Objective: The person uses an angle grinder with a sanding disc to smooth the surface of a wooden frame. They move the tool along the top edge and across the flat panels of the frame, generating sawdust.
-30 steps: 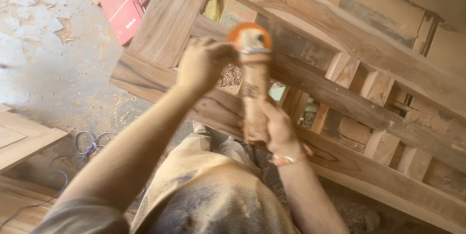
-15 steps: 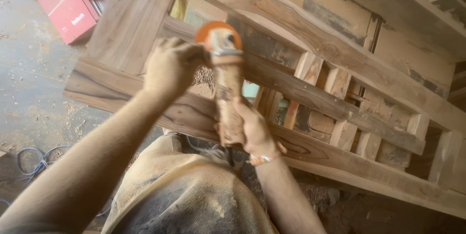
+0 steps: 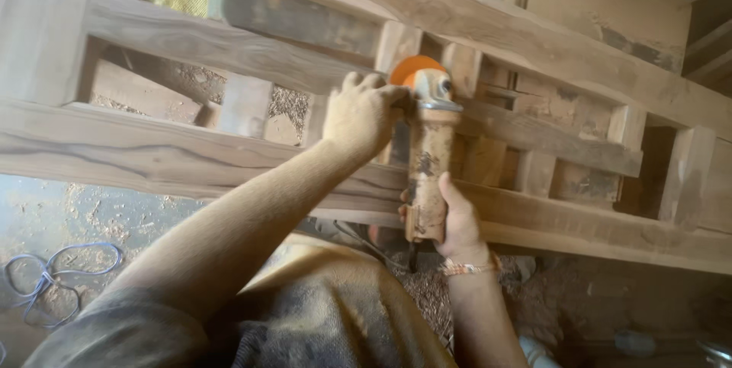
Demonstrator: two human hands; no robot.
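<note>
I hold a dust-coated angle grinder point(image 3: 427, 162) with an orange guard at its head, pressed against a large wooden frame point(image 3: 229, 162) of rails and short upright slats. My left hand point(image 3: 362, 112) grips the side of the grinder's head, close to the orange guard. My right hand point(image 3: 456, 219) wraps the rear of the grinder's body, a beaded bracelet on its wrist. The disc is hidden behind the guard and the slats.
A coiled blue cable point(image 3: 46, 276) lies on the dusty floor at lower left. Sawdust and shavings point(image 3: 286, 101) sit behind the frame's openings. More wooden boards point(image 3: 610, 2) stand behind the frame at upper right. My dusty clothing point(image 3: 328, 314) fills the bottom centre.
The grinder and both hands have shifted right along the frame, from the left panel area to the short slats. The view moved too; the red object at upper left is out of sight.
</note>
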